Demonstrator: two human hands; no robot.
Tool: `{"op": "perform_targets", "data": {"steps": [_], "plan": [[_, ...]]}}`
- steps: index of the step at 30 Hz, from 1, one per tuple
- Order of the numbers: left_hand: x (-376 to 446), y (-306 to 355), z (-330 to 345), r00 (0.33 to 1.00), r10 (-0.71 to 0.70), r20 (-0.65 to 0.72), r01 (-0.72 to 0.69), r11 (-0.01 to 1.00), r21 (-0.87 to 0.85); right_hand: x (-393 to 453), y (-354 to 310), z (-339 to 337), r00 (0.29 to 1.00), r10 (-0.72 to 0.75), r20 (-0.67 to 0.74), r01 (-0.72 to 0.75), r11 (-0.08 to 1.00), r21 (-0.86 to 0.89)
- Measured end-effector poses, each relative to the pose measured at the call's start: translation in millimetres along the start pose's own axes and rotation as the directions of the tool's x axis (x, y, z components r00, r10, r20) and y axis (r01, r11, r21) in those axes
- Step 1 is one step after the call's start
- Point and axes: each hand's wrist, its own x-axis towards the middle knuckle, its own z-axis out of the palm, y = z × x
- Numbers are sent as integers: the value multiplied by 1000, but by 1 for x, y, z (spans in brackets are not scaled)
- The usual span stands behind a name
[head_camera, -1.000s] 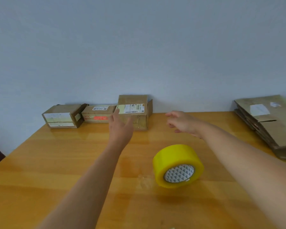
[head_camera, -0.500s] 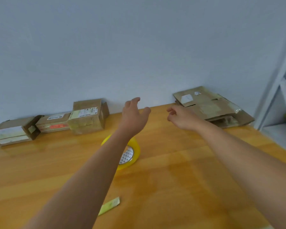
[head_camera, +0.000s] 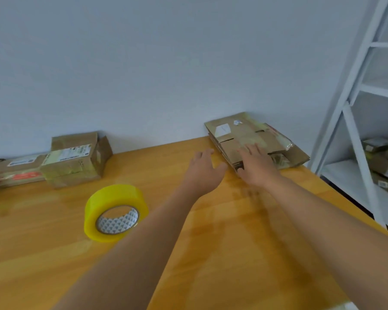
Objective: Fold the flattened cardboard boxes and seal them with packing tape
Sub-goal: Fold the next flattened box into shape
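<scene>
Both our hands have swung right since a moment ago, and now reach the stack (head_camera: 253,139) of flattened boxes at the table's (head_camera: 244,253) far right corner, against the wall. Our right hand (head_camera: 257,165) lies spread and flat on its top sheet; the left hand (head_camera: 205,170) hovers wide just beside it, holding nothing. We judge the cardboard light, stiff and slippery; best pinched at its near edge. Tape (head_camera: 115,212) waits well apart, beside sealed boxes (head_camera: 74,159).

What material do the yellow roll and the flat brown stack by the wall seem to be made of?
Yellow tape roll: probably glossy plastic film, translucent and shiny, on a patterned white core, likely paperboard. Flat brown stack: matte cardboard with creased flaps, layered edges and white labels.
</scene>
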Motion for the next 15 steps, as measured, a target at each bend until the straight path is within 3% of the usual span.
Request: {"op": "perform_targets", "data": {"steps": [5,15], "plan": [[14,-12,2,999,-35,11,35,999,13,25,1,21,999,46,10,-46,998,-54],[19,-27,4,998,-54,26,54,999,5,29,-7,34,989,21,-148,-39,992,-119]]}}
